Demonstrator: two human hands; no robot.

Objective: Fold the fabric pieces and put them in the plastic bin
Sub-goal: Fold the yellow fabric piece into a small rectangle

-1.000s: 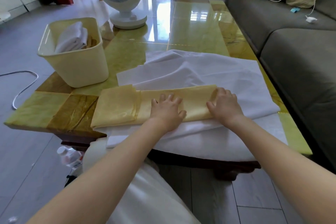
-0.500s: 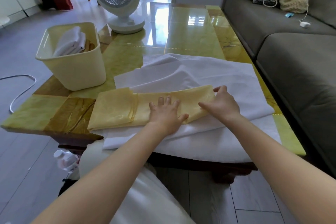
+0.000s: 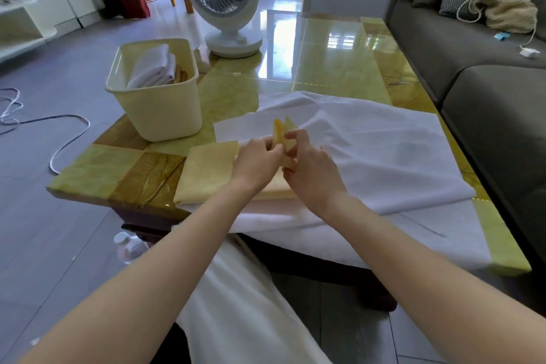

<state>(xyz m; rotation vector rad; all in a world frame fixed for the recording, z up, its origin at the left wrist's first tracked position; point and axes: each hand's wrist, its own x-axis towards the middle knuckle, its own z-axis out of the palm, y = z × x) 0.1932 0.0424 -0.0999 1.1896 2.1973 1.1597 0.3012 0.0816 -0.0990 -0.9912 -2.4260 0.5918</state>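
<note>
A folded yellow fabric (image 3: 206,170) lies near the table's front left, partly on a large white fabric (image 3: 384,151) spread across the table. My right hand (image 3: 310,174) pinches the yellow fabric's right end and holds it lifted over the middle. My left hand (image 3: 255,161) meets it there and pinches the same raised end. The cream plastic bin (image 3: 159,112) stands at the table's left, holding folded white and tan fabric pieces.
A white fan (image 3: 227,0) stands at the table's far end behind the bin. A grey sofa (image 3: 487,74) runs along the right side. A white cable (image 3: 59,139) lies on the floor at left, and a plastic bottle (image 3: 130,245) stands under the table's front edge.
My right hand has lifted the yellow fabric's right end and carried it leftward over the middle. My left hand has stopped pressing flat and now pinches that end too.
</note>
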